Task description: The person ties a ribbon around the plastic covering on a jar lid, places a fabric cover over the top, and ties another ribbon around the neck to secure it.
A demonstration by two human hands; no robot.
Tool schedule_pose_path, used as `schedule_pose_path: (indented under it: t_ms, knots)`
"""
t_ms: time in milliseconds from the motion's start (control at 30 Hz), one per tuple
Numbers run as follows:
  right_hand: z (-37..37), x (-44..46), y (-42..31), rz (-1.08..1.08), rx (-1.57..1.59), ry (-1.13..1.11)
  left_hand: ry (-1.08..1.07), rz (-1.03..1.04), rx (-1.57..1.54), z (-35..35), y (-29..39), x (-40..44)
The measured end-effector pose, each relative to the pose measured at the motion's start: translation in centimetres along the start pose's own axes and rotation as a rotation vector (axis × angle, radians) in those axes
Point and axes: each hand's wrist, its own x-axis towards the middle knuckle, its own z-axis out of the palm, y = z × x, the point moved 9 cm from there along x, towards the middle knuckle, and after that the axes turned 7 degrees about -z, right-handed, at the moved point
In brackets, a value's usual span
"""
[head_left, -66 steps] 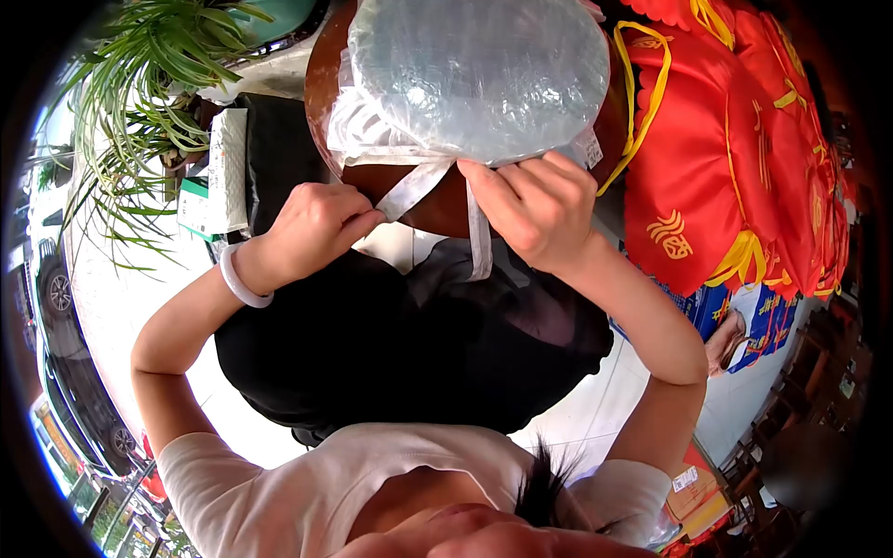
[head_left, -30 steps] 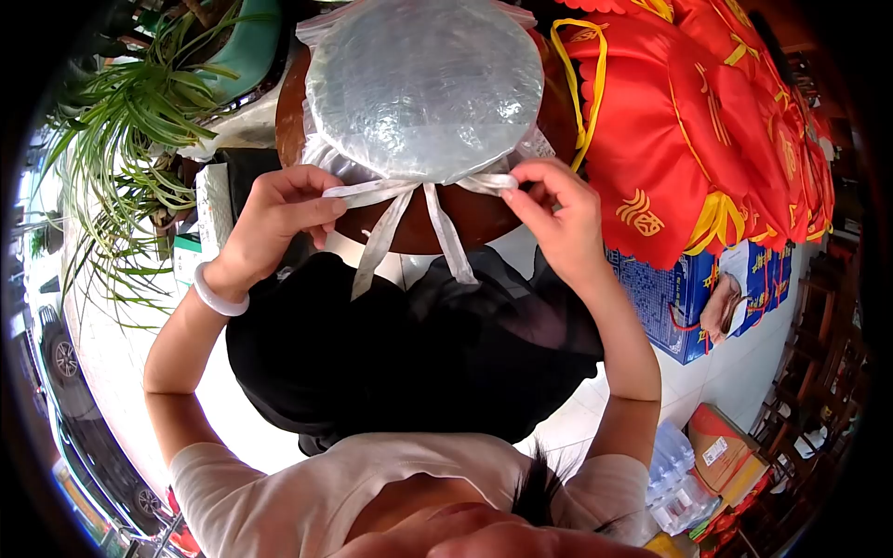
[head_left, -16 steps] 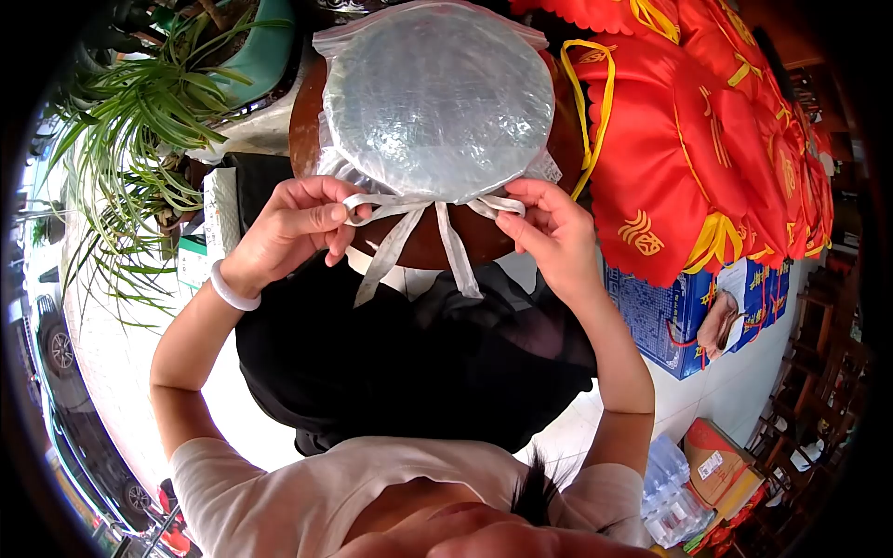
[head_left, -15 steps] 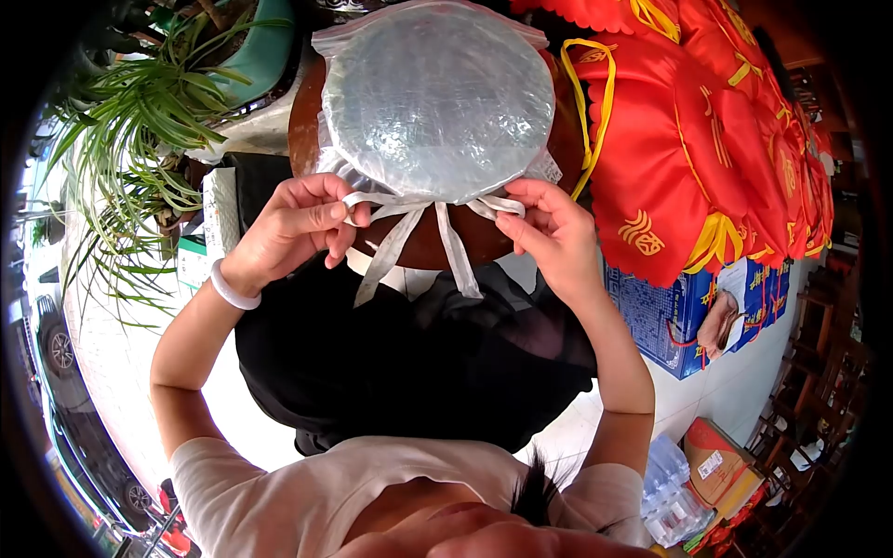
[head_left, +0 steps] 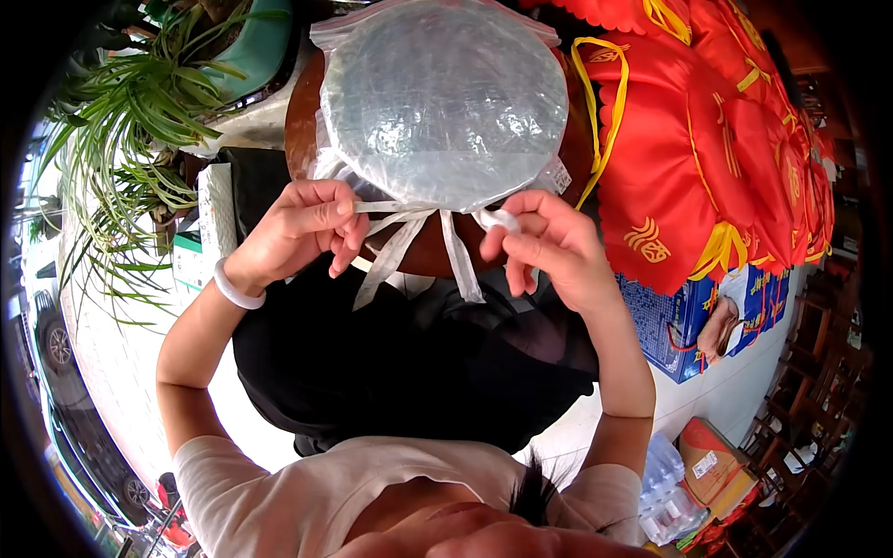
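A round, shiny package wrapped in clear plastic (head_left: 446, 102) rests on a brown round surface (head_left: 581, 121) in front of me. White ribbon (head_left: 398, 253) is tied in a bow at its near edge, with two tails hanging down. Between thumb and forefinger, my left hand (head_left: 314, 228) pinches the bow's left side and draws it out flat. My right hand (head_left: 558, 244) has its fingers bent around the smaller right loop (head_left: 498, 220); their exact hold on it is partly hidden. A pale bracelet (head_left: 237, 286) circles my left wrist.
Red cloth bags with gold print and yellow cords (head_left: 660, 177) are heaped at the right, above blue boxes (head_left: 665, 325). Potted green plants (head_left: 130, 121) stand left. Bottled water (head_left: 665, 488) and a cardboard carton (head_left: 707, 465) sit at lower right.
My right hand's fingers have shifted and curled around the right loop, which has turned and bunched up. My left hand has slid slightly along the ribbon, its loop now drawn flatter.
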Motion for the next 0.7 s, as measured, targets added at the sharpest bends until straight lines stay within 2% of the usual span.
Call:
schedule_pose_path:
  t_ms: [33,100,167,233,300,400,700]
  knots:
    - [0.9,0.0,0.2,0.027,0.068,-0.078,0.024,0.016,-0.028,-0.3,0.0,0.1]
    - [0.5,0.5,0.7,-0.048,0.049,-0.063,0.047,0.03,-0.057,-0.6,-0.1,0.2]
    - [-1.3,1.0,0.0,-0.161,-0.259,0.075,0.162,0.095,0.02,-1.3,0.3,0.2]
    - [-1.1,1.0,-0.5,-0.233,-0.339,0.119,0.196,0.125,0.048,-1.5,0.6,0.2]
    - [-1.2,0.5,-2.4,-0.459,-0.521,0.203,0.233,0.155,0.072,-1.6,0.8,0.0]
    - [-1.2,0.4,-2.9,-0.52,-0.563,0.233,0.295,0.146,0.032,-1.9,0.8,-0.1]
    - [-2.7,1.1,-2.1,-0.517,-0.444,0.291,0.361,0.117,0.006,-2.8,0.7,-0.4]
